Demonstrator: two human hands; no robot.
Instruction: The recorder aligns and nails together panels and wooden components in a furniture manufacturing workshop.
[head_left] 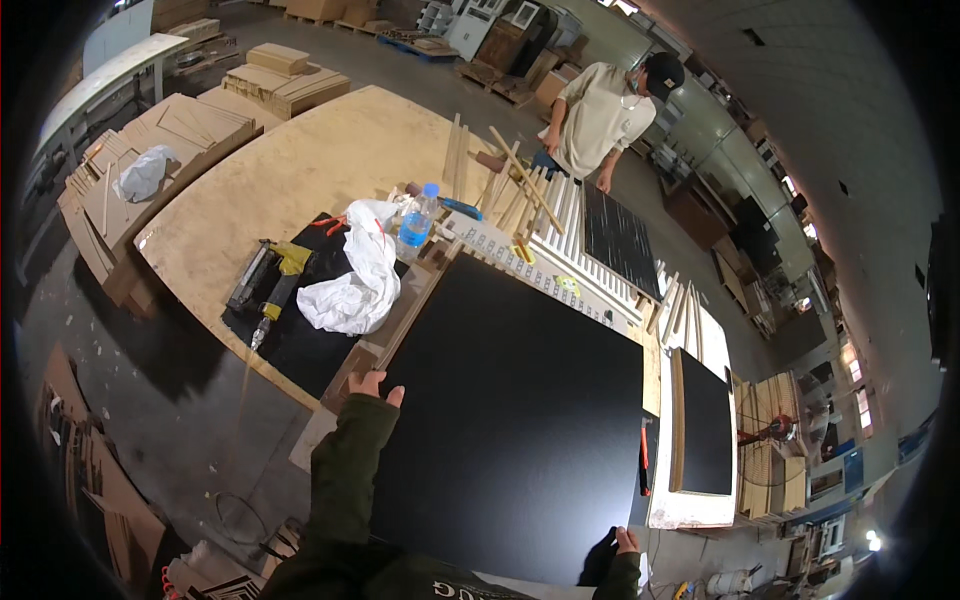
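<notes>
One large black panel (520, 400) is lying right of a crumpled white bag (360, 270). The left hand (376, 387) is gripping the panel's left edge; the right hand (627, 541) is resting at its near right corner, grip unclear. Positioning is apparently underway; the next move is probably calling for even guidance.

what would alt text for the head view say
A large black panel has the wearer's left hand at its left edge and right hand by its lower right corner. To its left are a crumpled white bag and a bottle; another person stands beyond.
</notes>
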